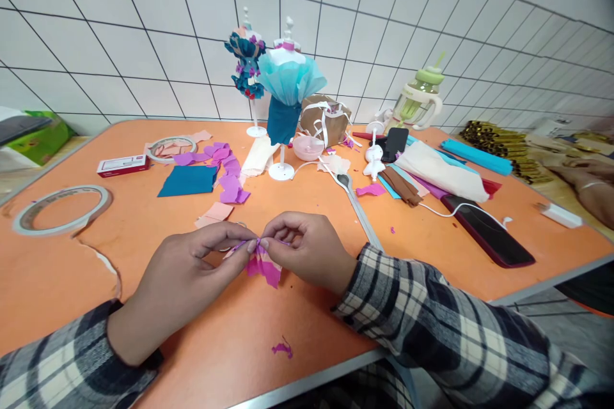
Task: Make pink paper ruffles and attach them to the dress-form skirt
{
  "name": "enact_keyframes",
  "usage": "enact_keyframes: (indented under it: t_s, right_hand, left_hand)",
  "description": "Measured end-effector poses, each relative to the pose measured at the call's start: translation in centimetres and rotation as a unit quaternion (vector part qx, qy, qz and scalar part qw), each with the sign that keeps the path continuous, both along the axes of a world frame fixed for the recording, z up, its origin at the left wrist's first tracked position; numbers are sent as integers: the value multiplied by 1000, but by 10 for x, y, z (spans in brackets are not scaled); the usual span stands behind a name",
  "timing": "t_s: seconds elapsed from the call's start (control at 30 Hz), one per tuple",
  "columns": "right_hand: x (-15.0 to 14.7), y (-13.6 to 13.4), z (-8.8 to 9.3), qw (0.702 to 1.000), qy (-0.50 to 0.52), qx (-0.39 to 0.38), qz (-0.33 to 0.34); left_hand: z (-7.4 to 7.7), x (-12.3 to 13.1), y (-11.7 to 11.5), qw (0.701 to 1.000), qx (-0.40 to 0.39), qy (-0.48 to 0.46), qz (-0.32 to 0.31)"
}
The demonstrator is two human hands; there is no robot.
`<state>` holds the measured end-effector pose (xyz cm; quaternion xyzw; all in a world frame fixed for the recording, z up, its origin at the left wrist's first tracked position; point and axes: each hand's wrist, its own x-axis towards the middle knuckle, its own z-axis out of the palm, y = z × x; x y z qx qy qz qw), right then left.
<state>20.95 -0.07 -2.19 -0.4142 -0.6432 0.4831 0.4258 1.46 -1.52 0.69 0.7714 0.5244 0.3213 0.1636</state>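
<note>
Near the front of the orange table, my left hand [192, 271] and my right hand [307, 249] meet, fingertips almost touching. Both pinch the gathered upper edge of a magenta and pale peach piece of crepe paper [265, 270]. Its loose lower part fans out below my fingers. Just behind my hands lies a peach paper piece [214, 213]. A strip of purple paper pieces [230, 176] and a dark teal paper square [188, 180] lie farther back. A small magenta scrap [283, 348] rests close to the table's front edge.
Two small dress forms stand at the back, one in a teal paper dress [282, 118]. A roll of tape [62, 209] lies at left, a red-white box [123, 165] behind it. To the right are a phone [489, 230], paper rolls [441, 169] and a bottle [418, 99]. Another person's arm [588, 188] shows far right.
</note>
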Motion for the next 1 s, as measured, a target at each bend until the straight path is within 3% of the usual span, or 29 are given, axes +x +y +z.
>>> enact_keyframes:
  t_s: [0.3,0.5,0.73,1.0]
  right_hand:
    - [1,-4,4,1000,-8,3,9]
    - [2,-4,5,998,-37,47,-4]
    - [2,-5,5,996,-53,73,-10]
    - [7,-3,7,996,-33,67,42]
  left_hand:
    - [1,-5,2,996,-16,-55,-67]
    - [0,-10,5,988,-43,-75,-129]
    - [3,-2,-2,1000,-9,-29,-5]
    - [2,-5,4,999,-23,-11,23]
